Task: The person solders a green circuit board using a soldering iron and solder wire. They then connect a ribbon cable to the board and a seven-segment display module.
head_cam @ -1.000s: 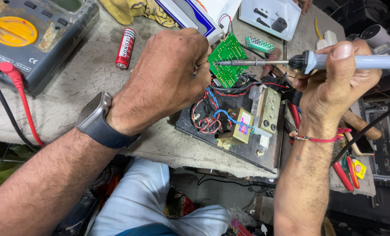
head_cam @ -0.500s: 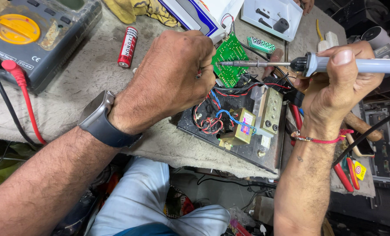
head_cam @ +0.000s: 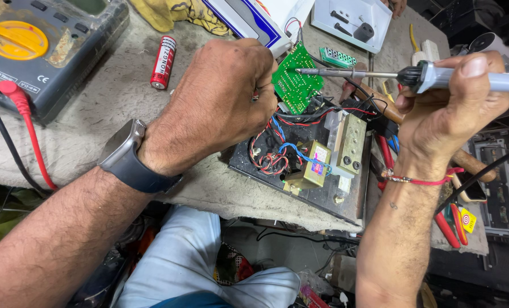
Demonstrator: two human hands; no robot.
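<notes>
My left hand [head_cam: 223, 105] is closed on the edge of a small green circuit board [head_cam: 293, 81], holding it tilted above a black base plate [head_cam: 317, 197]. That plate carries a small transformer [head_cam: 307, 171], a beige block [head_cam: 351, 144] and red, blue and black wires [head_cam: 271, 157]. My right hand [head_cam: 451, 111] grips the pale handle of a soldering iron [head_cam: 437, 77]. Its metal tip lies across the top of the green board. A dark watch sits on my left wrist, and a red thread circles my right wrist.
A grey multimeter [head_cam: 43, 45] with a yellow dial and a red lead [head_cam: 29, 128] sits at the upper left. A red battery [head_cam: 163, 63] lies on the cloth-covered bench. White boxes [head_cam: 354, 20], a green display module [head_cam: 337, 57] and red-handled pliers [head_cam: 451, 225] are nearby.
Both hands hold the same things. The left hand and green board shifted slightly left and up, and the iron's tip stays on the board.
</notes>
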